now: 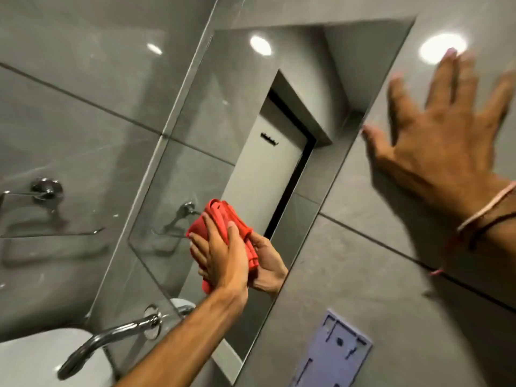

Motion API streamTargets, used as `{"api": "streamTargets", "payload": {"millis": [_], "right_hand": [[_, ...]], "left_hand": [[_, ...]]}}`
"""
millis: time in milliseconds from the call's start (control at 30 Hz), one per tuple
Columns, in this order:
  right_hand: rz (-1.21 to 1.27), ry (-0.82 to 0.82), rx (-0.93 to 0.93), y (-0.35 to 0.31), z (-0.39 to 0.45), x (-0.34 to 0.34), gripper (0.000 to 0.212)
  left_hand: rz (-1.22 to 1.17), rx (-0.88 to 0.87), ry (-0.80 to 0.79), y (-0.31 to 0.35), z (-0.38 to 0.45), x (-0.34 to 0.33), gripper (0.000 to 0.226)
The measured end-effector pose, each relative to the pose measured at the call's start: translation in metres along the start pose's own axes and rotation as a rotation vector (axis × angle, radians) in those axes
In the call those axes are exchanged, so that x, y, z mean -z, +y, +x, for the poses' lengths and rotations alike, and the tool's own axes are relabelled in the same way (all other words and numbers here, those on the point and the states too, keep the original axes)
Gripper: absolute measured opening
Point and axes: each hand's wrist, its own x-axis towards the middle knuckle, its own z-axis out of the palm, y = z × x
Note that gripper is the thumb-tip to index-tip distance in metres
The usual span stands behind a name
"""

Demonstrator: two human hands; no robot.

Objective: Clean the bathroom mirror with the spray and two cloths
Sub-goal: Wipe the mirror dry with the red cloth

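The bathroom mirror (251,115) hangs on the grey tiled wall, seen at a tilt. My left hand (223,255) presses a bunched red cloth (220,216) flat against the lower right part of the glass; its reflection meets it there. My right hand (444,129) rests with fingers spread on the wall tile to the right of the mirror, holding nothing, with thread bands around the wrist. No spray bottle or second cloth is in view.
A chrome tap (109,339) sticks out of the wall below the mirror over a white basin (42,356). A chrome towel ring (46,188) is mounted on the left wall. A pale purple plastic bracket (335,353) sits on the tile at lower right.
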Motion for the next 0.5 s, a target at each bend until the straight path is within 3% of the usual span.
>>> {"api": "streamTargets", "payload": {"millis": [167, 300, 433, 500], "right_hand": [[-0.023, -0.180, 0.031, 0.022, -0.011, 0.023, 0.077], [-0.066, -0.127, 0.041, 0.020, -0.030, 0.009, 0.073], [-0.085, -0.061, -0.029, 0.012, -0.024, 0.003, 0.075], [-0.092, -0.024, -0.022, 0.011, -0.028, -0.002, 0.074]], "left_hand": [[-0.066, -0.429, -0.110, 0.146, -0.022, -0.053, 0.060], [0.062, -0.959, -0.259, 0.253, -0.022, -0.090, 0.061], [0.209, -1.459, -0.302, 0.251, 0.021, -0.083, 0.061], [0.228, -1.542, -0.278, 0.215, 0.049, -0.072, 0.061]]}}
